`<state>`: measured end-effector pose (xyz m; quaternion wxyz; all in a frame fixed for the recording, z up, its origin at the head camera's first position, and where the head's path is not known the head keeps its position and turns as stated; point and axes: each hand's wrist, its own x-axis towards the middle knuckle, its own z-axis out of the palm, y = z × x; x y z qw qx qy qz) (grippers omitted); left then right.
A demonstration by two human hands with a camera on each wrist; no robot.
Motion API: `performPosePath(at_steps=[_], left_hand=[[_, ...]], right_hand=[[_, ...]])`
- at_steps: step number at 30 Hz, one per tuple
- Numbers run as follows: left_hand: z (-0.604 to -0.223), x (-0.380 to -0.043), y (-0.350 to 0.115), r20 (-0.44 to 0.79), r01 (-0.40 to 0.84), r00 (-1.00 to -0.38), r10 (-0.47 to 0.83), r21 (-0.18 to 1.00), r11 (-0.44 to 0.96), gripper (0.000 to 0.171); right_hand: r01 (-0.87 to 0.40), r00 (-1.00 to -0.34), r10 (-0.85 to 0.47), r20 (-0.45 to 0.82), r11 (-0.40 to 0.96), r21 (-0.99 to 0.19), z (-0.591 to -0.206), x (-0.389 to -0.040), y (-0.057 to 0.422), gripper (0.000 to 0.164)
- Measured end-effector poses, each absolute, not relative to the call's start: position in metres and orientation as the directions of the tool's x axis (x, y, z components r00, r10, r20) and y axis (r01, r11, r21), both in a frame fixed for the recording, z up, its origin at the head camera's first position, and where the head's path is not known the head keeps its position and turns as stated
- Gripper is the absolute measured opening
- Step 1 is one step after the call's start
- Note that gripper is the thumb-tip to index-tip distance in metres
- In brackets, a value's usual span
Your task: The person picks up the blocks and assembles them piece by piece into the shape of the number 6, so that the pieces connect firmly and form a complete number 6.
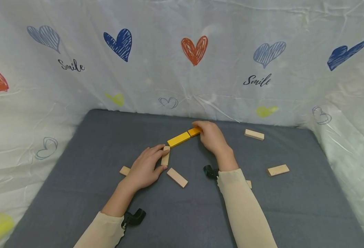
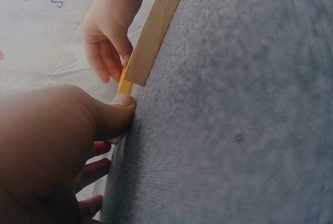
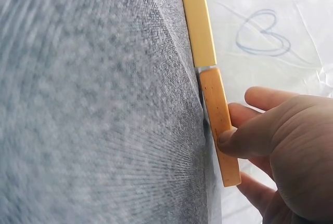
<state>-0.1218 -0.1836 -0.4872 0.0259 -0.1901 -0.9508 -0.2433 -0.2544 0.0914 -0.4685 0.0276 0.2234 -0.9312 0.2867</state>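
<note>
My left hand [image 1: 144,168] holds a plain wooden block [image 1: 165,159] between thumb and fingers, just left of center on the grey cloth. Right beyond that block's far end lies a yellow block [image 1: 178,140], slanting up to the right. An orange-yellow block [image 1: 194,131] continues the same line, its end close to the yellow one with a thin gap. My right hand [image 1: 213,139] pinches this orange-yellow block, thumb on its near face in the right wrist view. In the left wrist view, the left thumb covers most of the plain block.
One plain block [image 1: 177,177] lies just right of my left thumb. Others sit at the right, one far back [image 1: 254,134] and one nearer [image 1: 278,170]. My left hand and right sleeve partly hide two more. A white printed curtain [image 1: 157,75] borders the table's back.
</note>
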Motion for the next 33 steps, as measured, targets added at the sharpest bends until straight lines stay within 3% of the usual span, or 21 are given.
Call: performPosePath(at_steps=[33], left_hand=[[-0.4874, -0.1229, -0.1844, 0.14, 0.38, -0.924, 0.356, 0.448, 0.809, 0.061]], right_hand=[[-0.424, -0.9, -0.402, 0.166, 0.725, -0.543, -0.4703, -0.2552, 0.088, 0.046]])
